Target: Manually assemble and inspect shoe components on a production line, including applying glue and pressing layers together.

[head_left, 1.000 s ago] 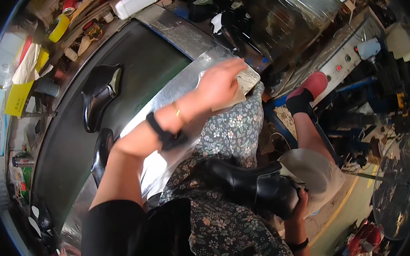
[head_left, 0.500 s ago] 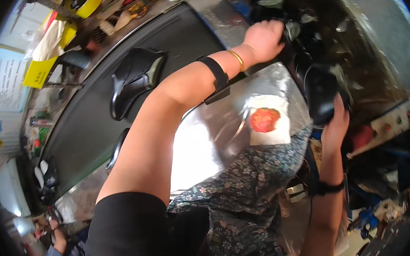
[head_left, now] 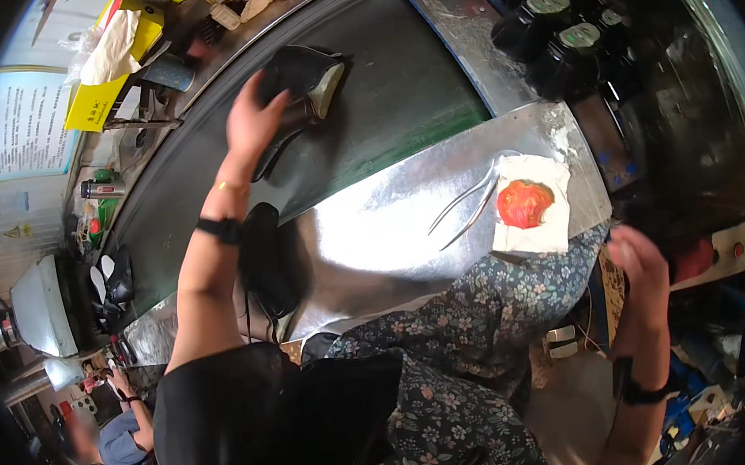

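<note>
My left hand (head_left: 256,119), its thumb and fingers spread, reaches to a black shoe (head_left: 301,75) on the dark conveyor belt (head_left: 403,70). The hand overlaps the shoe's near side; I cannot tell whether it touches. My right hand (head_left: 641,258) hangs by the right corner of the shiny metal sheet (head_left: 346,235), fingers slightly bent, with nothing seen in it. Beside my left forearm stands a dark rounded object (head_left: 267,259), its kind unclear. Near my lap a red-orange round piece (head_left: 526,203) lies on a white cloth (head_left: 558,229), and metal tweezers (head_left: 466,207) rest beside it.
Several black shoes (head_left: 556,52) sit together at the upper right. A panel with buttons (head_left: 733,256) is at the right edge. Beyond the belt stands a yellow box (head_left: 95,102) with white cloth on it. Another person (head_left: 124,436) sits at the lower left.
My left hand has swung from the black shoes at the upper right to the shoe on the belt. My right hand has let go of a black shoe and drawn back. The view has shifted.
</note>
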Demonstrator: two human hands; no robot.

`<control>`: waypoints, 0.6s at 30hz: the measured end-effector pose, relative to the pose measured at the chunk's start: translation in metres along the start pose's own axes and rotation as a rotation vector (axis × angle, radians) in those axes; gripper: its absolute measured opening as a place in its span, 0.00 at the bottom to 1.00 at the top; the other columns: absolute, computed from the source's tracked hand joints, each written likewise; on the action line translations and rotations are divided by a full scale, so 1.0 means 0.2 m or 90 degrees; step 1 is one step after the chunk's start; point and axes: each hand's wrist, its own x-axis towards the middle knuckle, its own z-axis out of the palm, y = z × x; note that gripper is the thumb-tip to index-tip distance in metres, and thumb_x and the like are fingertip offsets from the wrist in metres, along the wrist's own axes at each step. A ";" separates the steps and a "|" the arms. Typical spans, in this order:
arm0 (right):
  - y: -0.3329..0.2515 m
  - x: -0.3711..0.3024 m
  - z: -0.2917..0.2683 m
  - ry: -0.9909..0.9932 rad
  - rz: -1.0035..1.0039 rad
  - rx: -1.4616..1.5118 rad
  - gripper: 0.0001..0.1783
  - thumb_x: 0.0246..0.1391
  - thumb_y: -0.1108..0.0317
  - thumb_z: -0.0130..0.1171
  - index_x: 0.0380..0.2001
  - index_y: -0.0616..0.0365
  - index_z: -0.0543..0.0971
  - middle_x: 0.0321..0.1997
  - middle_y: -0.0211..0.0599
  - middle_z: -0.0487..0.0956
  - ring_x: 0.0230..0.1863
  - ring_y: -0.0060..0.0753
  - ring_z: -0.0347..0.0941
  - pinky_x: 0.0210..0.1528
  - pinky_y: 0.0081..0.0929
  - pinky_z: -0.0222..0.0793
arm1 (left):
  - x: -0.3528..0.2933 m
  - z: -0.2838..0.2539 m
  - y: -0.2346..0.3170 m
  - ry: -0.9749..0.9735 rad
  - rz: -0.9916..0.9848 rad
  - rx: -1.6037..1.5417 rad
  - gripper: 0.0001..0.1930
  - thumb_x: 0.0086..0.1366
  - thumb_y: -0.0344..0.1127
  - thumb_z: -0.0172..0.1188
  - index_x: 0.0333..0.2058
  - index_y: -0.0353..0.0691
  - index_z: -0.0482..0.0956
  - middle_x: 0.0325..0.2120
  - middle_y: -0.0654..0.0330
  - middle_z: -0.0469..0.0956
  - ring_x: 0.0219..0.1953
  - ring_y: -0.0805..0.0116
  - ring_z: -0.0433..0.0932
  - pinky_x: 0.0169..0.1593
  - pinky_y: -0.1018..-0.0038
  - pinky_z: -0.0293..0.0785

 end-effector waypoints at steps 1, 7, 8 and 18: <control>0.05 -0.14 -0.04 0.024 0.040 -0.007 0.16 0.61 0.68 0.55 0.48 0.67 0.77 0.44 0.37 0.80 0.43 0.24 0.76 0.48 0.21 0.70 | -0.05 -0.06 -0.21 -0.039 -0.164 -0.002 0.41 0.51 0.47 0.70 0.60 0.33 0.66 0.54 0.45 0.73 0.58 0.55 0.73 0.60 0.67 0.67; -0.07 -0.56 0.02 0.064 0.017 -0.009 0.17 0.61 0.66 0.54 0.48 0.67 0.77 0.43 0.38 0.80 0.42 0.25 0.77 0.47 0.21 0.72 | -0.18 -0.04 -0.51 -0.265 -0.309 -0.221 0.32 0.43 0.40 0.77 0.46 0.32 0.74 0.39 0.55 0.80 0.40 0.67 0.79 0.44 0.73 0.73; -0.07 -0.61 0.04 0.062 -0.025 -0.009 0.17 0.61 0.66 0.53 0.49 0.67 0.76 0.43 0.38 0.80 0.42 0.26 0.77 0.47 0.22 0.72 | -0.17 -0.06 -0.43 -0.254 -0.293 -0.193 0.29 0.43 0.38 0.77 0.43 0.34 0.74 0.36 0.58 0.80 0.37 0.71 0.78 0.41 0.74 0.73; 0.00 -0.86 0.32 0.032 -0.145 0.183 0.18 0.63 0.71 0.53 0.53 0.68 0.72 0.50 0.45 0.79 0.47 0.31 0.77 0.48 0.24 0.73 | -0.66 -0.53 0.22 -0.486 -0.333 -1.004 0.24 0.59 0.43 0.60 0.49 0.32 0.76 0.42 0.49 0.81 0.47 0.58 0.80 0.50 0.60 0.77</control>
